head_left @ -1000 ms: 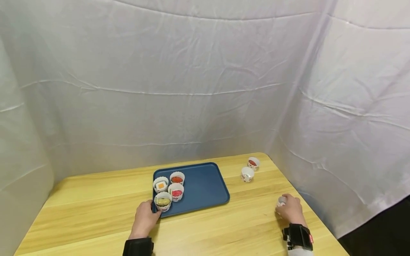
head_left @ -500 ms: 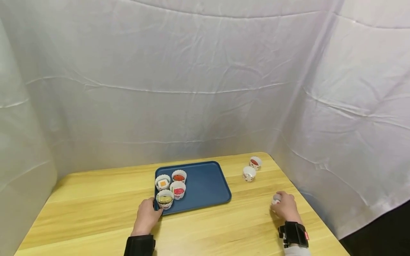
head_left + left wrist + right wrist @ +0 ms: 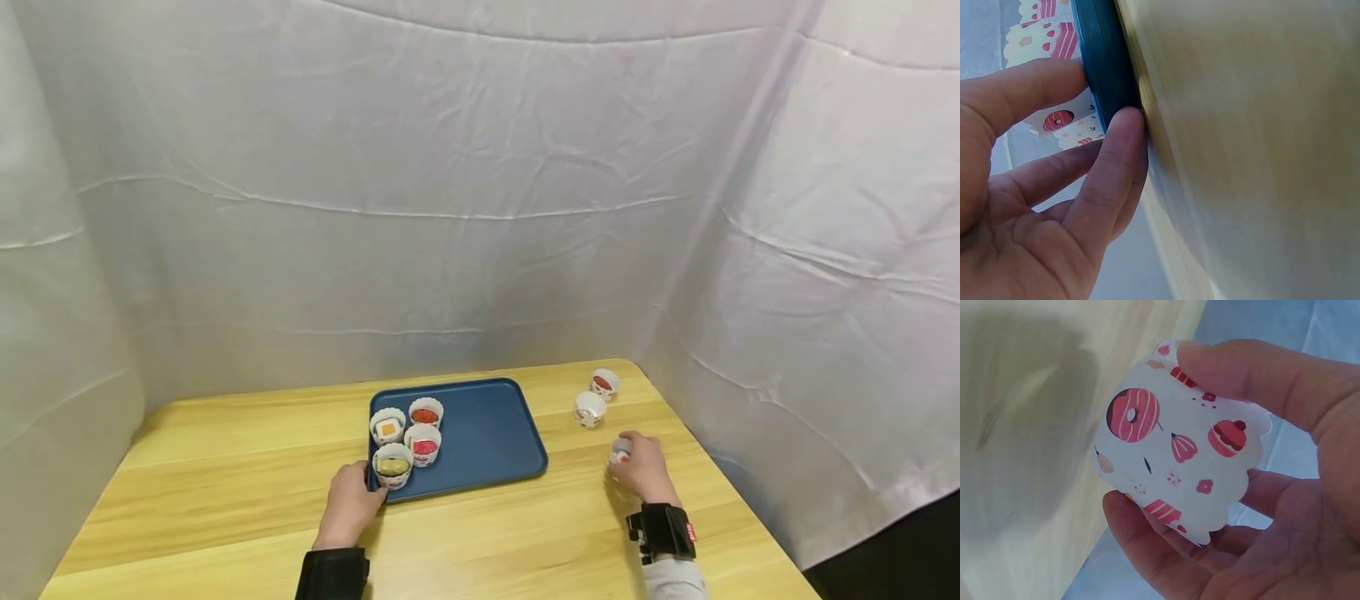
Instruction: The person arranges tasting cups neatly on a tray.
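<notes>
My left hand (image 3: pixel 349 503) grips the near left corner of a dark blue tray (image 3: pixel 491 433), thumb on one side of its rim and fingers on the other in the left wrist view. Four paper baking cups would be several, grouped at the tray's left end: one holds a yellow piece (image 3: pixel 393 467), others a pink-red piece (image 3: pixel 424 447), an orange-red piece (image 3: pixel 425 416) and a white block with an orange square (image 3: pixel 387 430). On the right, my right hand (image 3: pixel 645 471) holds another paper baking cup (image 3: pixel 1172 450), printed with doughnuts and cakes, between thumb and fingers. Its shadow falls on the table.
Two more paper cups stand at the table's back right: a front one (image 3: pixel 590 410) and one with a red piece (image 3: pixel 604 383). The tray's middle and right are bare. Pale cloth (image 3: pixel 420 208) hangs behind the wooden table (image 3: pixel 225 467) and along its sides.
My right hand has moved left and a little away from me with its paper cup, toward the tray. The left hand keeps its grip on the tray corner; the view has shifted slightly.
</notes>
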